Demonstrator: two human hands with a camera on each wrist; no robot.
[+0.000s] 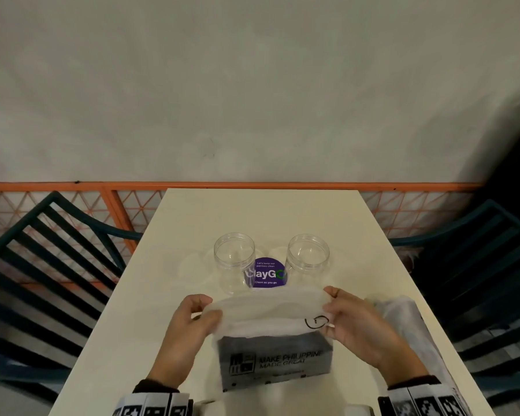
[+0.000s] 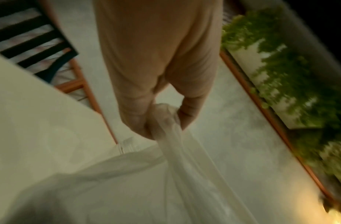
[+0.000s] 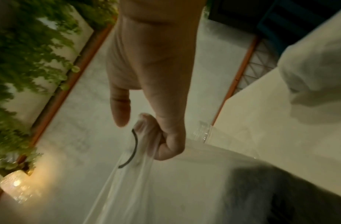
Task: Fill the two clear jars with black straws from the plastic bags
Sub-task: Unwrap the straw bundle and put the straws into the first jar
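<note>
Two clear jars stand open and without contents on the cream table: the left jar [image 1: 234, 259] and the right jar [image 1: 308, 257]. Nearer to me lies a translucent plastic bag [image 1: 270, 313] with a dark block of black straws [image 1: 275, 354] inside, printed lettering on its front. My left hand [image 1: 192, 319] pinches the bag's left mouth edge [image 2: 165, 119]. My right hand [image 1: 345, 316] pinches the right mouth edge [image 3: 146, 136], beside a black pen mark [image 1: 316, 321]. The mouth is stretched wide between both hands.
A purple round sticker [image 1: 265, 274] lies on the table [image 1: 252, 211] between the jars. A second crumpled plastic bag [image 1: 403, 319] lies right of my right hand. Dark slatted chairs [image 1: 51, 250] flank the table; an orange railing [image 1: 117, 205] runs behind it.
</note>
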